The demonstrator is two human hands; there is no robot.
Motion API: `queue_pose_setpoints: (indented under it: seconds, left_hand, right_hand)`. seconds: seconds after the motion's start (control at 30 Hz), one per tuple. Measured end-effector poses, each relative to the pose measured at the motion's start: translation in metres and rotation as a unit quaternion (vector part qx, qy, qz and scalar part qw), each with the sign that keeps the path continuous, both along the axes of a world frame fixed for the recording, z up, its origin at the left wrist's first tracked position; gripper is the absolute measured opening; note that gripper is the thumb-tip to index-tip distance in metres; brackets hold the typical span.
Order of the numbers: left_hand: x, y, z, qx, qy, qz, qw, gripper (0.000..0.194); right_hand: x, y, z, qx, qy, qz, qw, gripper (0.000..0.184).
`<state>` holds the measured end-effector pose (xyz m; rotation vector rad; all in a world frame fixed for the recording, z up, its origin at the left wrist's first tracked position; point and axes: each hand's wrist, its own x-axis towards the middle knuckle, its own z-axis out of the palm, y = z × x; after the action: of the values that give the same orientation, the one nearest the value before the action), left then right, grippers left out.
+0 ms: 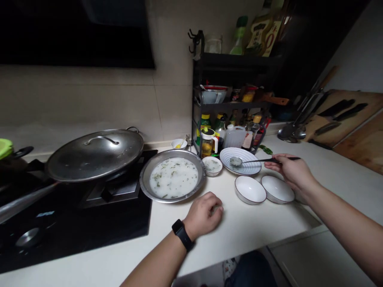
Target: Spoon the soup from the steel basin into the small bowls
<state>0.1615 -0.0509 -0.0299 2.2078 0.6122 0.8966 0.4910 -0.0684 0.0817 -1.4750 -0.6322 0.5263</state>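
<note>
My right hand (291,170) grips the dark handle of a ladle (236,161). The ladle's head lies in or just above a wide blue-patterned bowl (254,167); exact contact cannot be made out. My left hand (206,213), with a black watch on the wrist, is curled into a loose fist over the counter, nothing visible in it. Just beyond it is a metal basin (143,187) of white liquid with green bits. A small bowl (213,173) beside the basin holds similar liquid. Two white bowls (250,190) (278,189) stand near my right hand with nothing visible inside.
On the left, a lidded wok (98,155) sits on the black stove (119,223). Behind the bowls stands a black rack (236,59) with bottles and an oil jug (207,145). Knives (338,107) and cutting boards lean at the right. A small dish (178,143) sits behind the basin.
</note>
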Motion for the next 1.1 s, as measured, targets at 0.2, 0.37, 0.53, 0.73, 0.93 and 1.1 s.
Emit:
queue_pose_setpoints:
  seconds: [0.2, 0.37, 0.53, 0.73, 0.93, 1.1]
  left_hand:
    - [0.0, 0.001, 0.002, -0.005, -0.024, 0.015, 1.0, 0.018]
    - [0.0, 0.001, 0.001, -0.006, -0.032, 0.014, 0.999, 0.018]
    - [0.001, 0.001, 0.0, -0.008, -0.029, 0.011, 0.999, 0.018]
    - [0.001, 0.002, -0.002, -0.006, -0.018, 0.011, 1.0, 0.017]
    - [0.001, 0.002, -0.003, -0.004, -0.018, 0.009, 1.0, 0.015]
    - [0.001, 0.002, -0.003, 0.001, -0.029, 0.009, 1.0, 0.014]
  right_hand:
    - [-0.002, -0.014, -0.017, -0.023, -0.217, 0.063, 0.974, 0.01]
    - [-0.009, -0.025, -0.02, -0.001, -0.63, 0.196, 0.752, 0.018]
    - [-0.047, -0.021, -0.009, 0.083, -0.606, 0.185, 0.769, 0.014]
    - [-0.114, 0.011, -0.01, 0.078, -0.338, 0.209, 0.914, 0.021]
    - [-0.156, 0.038, -0.027, 0.064, -0.263, 0.266, 0.925, 0.023]
    - [-0.169, 0.042, -0.034, 0.042, -0.268, 0.275, 0.922, 0.019]
